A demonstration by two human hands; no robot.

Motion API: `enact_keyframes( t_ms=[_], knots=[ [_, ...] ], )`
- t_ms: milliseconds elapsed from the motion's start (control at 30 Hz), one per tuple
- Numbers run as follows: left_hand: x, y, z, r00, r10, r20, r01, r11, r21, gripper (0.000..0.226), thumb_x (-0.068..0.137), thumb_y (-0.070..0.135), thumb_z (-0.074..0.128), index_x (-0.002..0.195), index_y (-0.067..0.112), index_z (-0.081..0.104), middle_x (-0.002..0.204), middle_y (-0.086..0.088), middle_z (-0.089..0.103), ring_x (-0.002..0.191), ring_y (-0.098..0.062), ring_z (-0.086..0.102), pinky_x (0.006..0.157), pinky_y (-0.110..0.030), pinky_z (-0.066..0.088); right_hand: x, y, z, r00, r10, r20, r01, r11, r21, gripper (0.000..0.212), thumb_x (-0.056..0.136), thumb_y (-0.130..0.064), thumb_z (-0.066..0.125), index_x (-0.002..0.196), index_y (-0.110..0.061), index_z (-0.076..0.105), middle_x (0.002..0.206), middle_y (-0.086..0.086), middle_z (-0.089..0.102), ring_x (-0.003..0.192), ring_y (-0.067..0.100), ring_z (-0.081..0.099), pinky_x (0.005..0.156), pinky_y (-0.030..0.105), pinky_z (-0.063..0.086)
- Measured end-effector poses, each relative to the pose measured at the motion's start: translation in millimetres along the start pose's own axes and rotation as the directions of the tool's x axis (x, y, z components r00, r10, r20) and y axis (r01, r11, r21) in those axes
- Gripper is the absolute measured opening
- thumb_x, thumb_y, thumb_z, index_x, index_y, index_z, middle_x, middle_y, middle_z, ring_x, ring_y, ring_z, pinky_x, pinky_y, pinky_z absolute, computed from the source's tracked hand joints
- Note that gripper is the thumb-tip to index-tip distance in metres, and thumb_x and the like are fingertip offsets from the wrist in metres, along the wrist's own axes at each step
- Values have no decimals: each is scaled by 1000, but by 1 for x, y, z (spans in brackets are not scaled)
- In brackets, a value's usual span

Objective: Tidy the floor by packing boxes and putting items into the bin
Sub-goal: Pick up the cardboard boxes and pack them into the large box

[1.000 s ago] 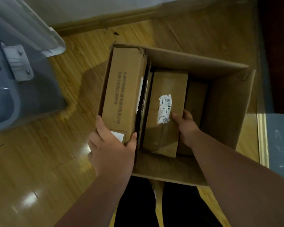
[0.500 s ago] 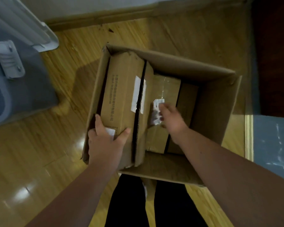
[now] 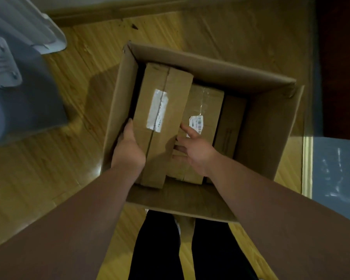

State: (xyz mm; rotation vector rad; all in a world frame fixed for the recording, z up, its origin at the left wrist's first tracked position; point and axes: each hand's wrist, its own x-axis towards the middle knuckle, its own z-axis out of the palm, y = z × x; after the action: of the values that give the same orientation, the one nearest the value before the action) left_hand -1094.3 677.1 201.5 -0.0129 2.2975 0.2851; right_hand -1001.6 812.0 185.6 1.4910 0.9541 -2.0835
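Observation:
A big open cardboard box (image 3: 271, 126) stands on the wooden floor in front of me. Inside it, along the left wall, lies a long brown parcel (image 3: 162, 126) with a white taped label on top. My left hand (image 3: 128, 146) grips the parcel's near left edge, its fingers down between the parcel and the box wall. My right hand (image 3: 192, 147) reaches in with spread fingers and touches the parcel's right side. A second parcel (image 3: 208, 106) with a barcode sticker lies beside it, and a third, darker parcel (image 3: 229, 128) lies to the right.
A grey plastic bin (image 3: 18, 102) with a pale lid and latch stands at the left. The skirting board (image 3: 129, 9) runs along the top. Dark furniture (image 3: 339, 57) and a grey mat (image 3: 335, 170) border the right. My legs (image 3: 190, 249) stand right behind the box.
The long parcel has sunk from the box's left rim down inside, label side up. My right hand moved from the barcode parcel to the long parcel's right side.

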Motion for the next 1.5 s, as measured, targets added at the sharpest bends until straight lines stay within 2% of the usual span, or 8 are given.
enact_keyframes(
  t_ms=[100, 200, 367, 500, 633, 900, 1100, 1500],
  knots=[
    [4, -4, 6, 993, 117, 4, -114, 962, 247, 92, 88, -7, 47, 155, 31, -3, 162, 5, -7, 145, -27, 19, 117, -40, 23, 13, -3, 11, 999, -30, -21, 27, 995, -97, 57, 101, -8, 44, 149, -37, 35, 121, -4, 64, 98, 9, 61, 70, 27, 55],
    [0, -5, 8, 981, 190, 44, -195, 950, 245, 88, 88, -8, 48, 156, 20, 0, 162, 8, -16, 149, -19, -1, 119, -31, 9, 9, -10, 11, 999, -2, -33, -2, 991, -130, 65, 99, 3, 41, 148, -39, 35, 129, -2, 61, 106, 12, 61, 83, 31, 55],
    [-21, 2, -23, 946, 322, -39, -323, 945, -40, 56, 96, -2, 40, 148, 17, 39, 160, 3, 22, 143, -16, 26, 114, -25, 25, -38, -37, 17, 965, -100, -243, 50, 978, -205, 42, 99, -2, 44, 136, -20, 52, 113, 6, 65, 114, 30, 61, 93, 37, 51],
    [-40, 22, -76, 931, 353, -89, -363, 880, -306, 32, 98, 15, 51, 116, 37, 64, 113, 18, 60, 95, -1, 59, 71, -3, 41, -98, -78, 35, 967, -195, -166, 146, 952, -268, 19, 100, -21, 50, 116, -22, 61, 103, 0, 70, 90, 14, 67, 85, 33, 52],
    [-67, 39, -136, 962, 257, -95, -265, 782, -565, 21, 94, 25, 60, 90, 45, 66, 98, 15, 68, 91, 0, 62, 77, -20, 45, -160, -119, 59, 952, -298, -62, 262, 906, -331, 18, 99, -21, 50, 111, -21, 64, 102, 3, 70, 87, 16, 64, 88, 36, 52],
    [-162, 24, -197, 973, 115, -199, -227, 608, -760, 16, 97, 21, 56, 94, 34, 65, 93, 15, 67, 88, -2, 64, 82, -26, 54, -269, -137, 114, 916, -384, 115, 389, 785, -481, 18, 97, -18, 51, 101, -22, 68, 92, 2, 71, 76, 13, 64, 72, 29, 51],
    [-257, -49, -229, 944, -153, -293, -218, 378, -900, 14, 96, 18, 55, 96, 25, 67, 94, 6, 71, 78, -3, 64, 67, -16, 51, -326, -91, 183, 880, -317, 353, 471, 496, -730, 15, 95, -22, 54, 94, -28, 68, 89, -1, 72, 74, 12, 65, 70, 28, 52],
    [-515, -304, -236, 604, -757, -247, -293, 78, -953, 17, 93, 11, 57, 87, 25, 63, 86, 2, 67, 73, -9, 60, 65, -23, 44, -504, 134, 390, 635, 286, 718, 745, 21, -667, 10, 93, -24, 58, 90, -30, 65, 86, -6, 68, 72, 7, 60, 60, 17, 47]
  ],
)
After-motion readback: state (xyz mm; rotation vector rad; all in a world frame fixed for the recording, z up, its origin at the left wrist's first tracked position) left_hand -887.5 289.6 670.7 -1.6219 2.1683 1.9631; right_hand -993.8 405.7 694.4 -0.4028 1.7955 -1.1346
